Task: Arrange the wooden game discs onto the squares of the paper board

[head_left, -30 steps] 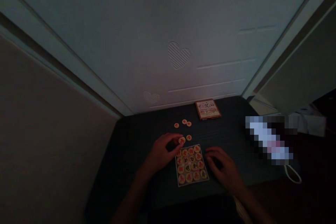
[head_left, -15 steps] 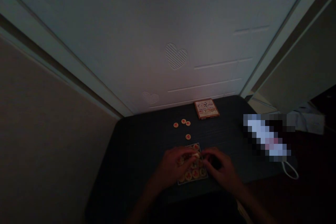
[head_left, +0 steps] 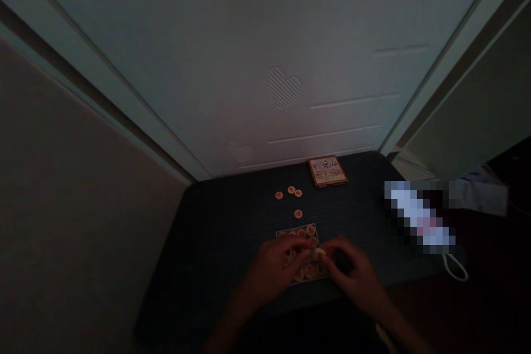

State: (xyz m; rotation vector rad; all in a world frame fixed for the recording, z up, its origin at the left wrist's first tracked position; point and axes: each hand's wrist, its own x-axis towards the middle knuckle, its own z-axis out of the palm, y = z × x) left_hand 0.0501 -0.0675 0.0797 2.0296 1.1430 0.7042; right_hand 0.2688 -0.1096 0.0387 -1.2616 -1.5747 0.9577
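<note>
A pale chess piece (head_left: 318,253) lies at the right hand's (head_left: 352,277) curled fingertips; a grip cannot be confirmed. The half-closed left hand (head_left: 269,272) is over the piece-filled card (head_left: 315,230). Four loose pieces (head_left: 291,189) and a box (head_left: 327,171) lie beyond both hands.

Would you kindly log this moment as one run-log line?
left hand: over xiangqi pieces | right hand: beside pale piece, grip unclear

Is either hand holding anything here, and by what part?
The right hand seems to pinch a xiangqi piece by its edge; the left hand is too dim to tell.
</note>
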